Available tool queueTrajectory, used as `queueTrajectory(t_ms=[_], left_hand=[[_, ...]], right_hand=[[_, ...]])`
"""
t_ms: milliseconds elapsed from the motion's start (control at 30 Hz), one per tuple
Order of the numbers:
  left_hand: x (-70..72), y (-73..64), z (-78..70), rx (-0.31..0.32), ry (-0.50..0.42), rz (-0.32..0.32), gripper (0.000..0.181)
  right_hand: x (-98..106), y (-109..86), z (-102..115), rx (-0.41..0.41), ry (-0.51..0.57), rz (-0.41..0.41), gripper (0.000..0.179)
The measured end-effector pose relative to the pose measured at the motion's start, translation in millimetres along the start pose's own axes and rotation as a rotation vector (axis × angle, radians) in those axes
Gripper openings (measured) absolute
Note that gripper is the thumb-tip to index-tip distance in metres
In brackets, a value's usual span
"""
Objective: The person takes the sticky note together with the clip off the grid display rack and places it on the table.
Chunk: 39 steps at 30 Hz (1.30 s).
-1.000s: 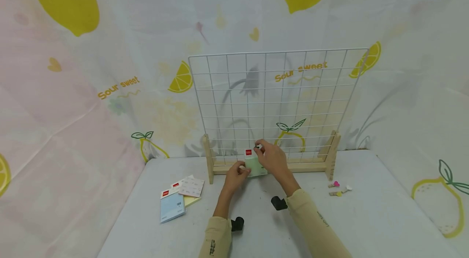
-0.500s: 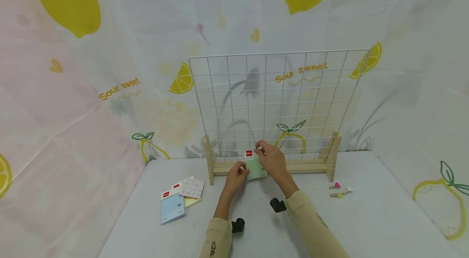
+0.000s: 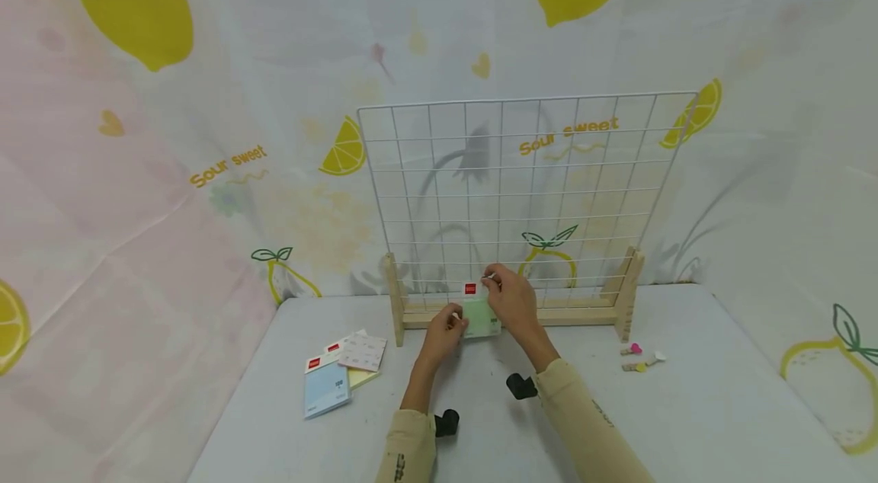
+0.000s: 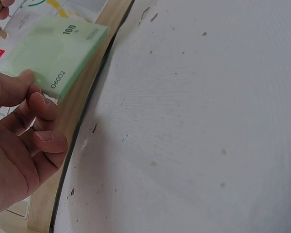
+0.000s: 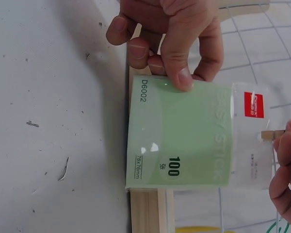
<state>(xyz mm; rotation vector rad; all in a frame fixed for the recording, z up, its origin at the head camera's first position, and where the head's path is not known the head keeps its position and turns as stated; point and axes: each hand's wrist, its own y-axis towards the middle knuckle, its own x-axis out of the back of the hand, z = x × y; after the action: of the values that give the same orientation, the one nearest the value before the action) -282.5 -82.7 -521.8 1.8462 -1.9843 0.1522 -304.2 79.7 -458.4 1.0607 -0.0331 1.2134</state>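
A pale green sticky note pack [image 5: 184, 131] in a clear sleeve with a red label stands in front of the white wire grid [image 3: 528, 100], low down near its wooden base. My left hand [image 3: 442, 334] pinches one side edge of the pack between thumb and fingers. At the sleeve's top corner, my right hand [image 3: 513, 300] pinches a small wooden clothespin [image 5: 272, 135], whose tip overlaps the clear header in the right wrist view. The far end of the clothespin is hidden by the fingers.
On the table's left lie a blue sticky note pack [image 3: 327, 391], a yellow one [image 3: 362, 377] and a patterned white pack [image 3: 362, 352], overlapping. To the right are small clothespins with pink [image 3: 636, 349], yellow [image 3: 640, 367] and white [image 3: 659, 357] ornaments. Wooden feet [image 3: 626, 296] support the grid.
The head view has shifted slightly. Both hands stay at the green pack with nearly the same hold, and the pack sits almost where it was against the grid.
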Motion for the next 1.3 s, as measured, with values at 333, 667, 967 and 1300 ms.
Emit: queueTrajectory(t_ms=[333,667,967,1300], left_hand=[[-1.8,-3.2,0.0,-0.007,0.006,0.003,0.005],[-1.7,-4.7,-0.7,0.0,0.025,0.038,0.005],[2.7,-7.6,-0.5,-0.037,0.025,0.038,0.005],[13.5,-14.2,3.8,-0.11,0.039,0.042,0.007]], right_hand=[[0.4,-2.1,-2.8,0.032,-0.001,-0.039,0.007],[-1.3,-3.8,-8.6,0.113,0.006,-0.133,0.005],[3.4,-2.1,-9.4,0.14,0.097,-0.171,0.005],[10.4,-7.6,-11.2,0.119,0.128,-0.164,0.007]])
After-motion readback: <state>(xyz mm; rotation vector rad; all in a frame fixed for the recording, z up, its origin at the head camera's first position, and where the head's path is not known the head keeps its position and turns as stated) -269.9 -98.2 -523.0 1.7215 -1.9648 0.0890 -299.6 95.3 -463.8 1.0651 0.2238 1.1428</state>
